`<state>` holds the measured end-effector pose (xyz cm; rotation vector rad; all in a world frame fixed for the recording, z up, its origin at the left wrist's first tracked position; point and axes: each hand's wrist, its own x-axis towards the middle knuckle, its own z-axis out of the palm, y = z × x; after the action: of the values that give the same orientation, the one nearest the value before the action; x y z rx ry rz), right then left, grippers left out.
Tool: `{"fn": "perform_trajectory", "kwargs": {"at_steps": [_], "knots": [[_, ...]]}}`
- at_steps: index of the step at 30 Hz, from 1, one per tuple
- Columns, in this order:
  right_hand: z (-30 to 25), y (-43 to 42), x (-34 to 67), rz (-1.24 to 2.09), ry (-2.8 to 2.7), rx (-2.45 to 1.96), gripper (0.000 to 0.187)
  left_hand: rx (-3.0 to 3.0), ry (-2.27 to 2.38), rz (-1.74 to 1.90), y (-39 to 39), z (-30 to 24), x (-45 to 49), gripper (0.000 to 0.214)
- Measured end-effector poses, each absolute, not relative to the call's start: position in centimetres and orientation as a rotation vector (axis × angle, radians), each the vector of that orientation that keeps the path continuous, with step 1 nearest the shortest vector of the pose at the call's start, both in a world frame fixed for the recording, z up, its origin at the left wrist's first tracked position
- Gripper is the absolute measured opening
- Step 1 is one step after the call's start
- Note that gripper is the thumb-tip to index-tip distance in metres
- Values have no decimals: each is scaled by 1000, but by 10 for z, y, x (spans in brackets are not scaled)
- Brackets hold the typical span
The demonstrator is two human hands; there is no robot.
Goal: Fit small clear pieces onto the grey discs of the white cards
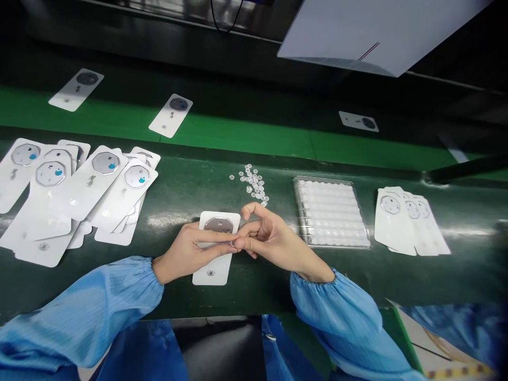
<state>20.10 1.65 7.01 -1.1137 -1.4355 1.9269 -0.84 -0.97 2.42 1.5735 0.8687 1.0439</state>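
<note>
In front of me a white panel with a silver eight-sided plate at its upper end lies flat on the green bench. Over this panel is my left hand, thumb and forefinger pinched together at its right edge. My right hand meets those fingertips from the right, also pinching, its other fingers curled. A tiny, pale, clear-looking piece shows between the fingertips, too small to make out. Just beyond my hands lies a scatter of small clear round discs.
On the left are overlapping white panels, several with blue dots. To the right stand a clear tray of white rows and more panels. Single panels lie on the green strip behind. A white board overhangs the back.
</note>
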Motion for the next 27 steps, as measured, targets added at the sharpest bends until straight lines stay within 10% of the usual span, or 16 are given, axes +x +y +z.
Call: {"fn": "perform_trajectory", "kwargs": {"at_steps": [13,27], "knots": [[61,-10,199,964,-1892,-1143,9,1485,1100,1020,-9,24,-7,13],[33,-18,199,512,-1996,-923,49,1437,1028,944,-8,30,-11,15]]}}
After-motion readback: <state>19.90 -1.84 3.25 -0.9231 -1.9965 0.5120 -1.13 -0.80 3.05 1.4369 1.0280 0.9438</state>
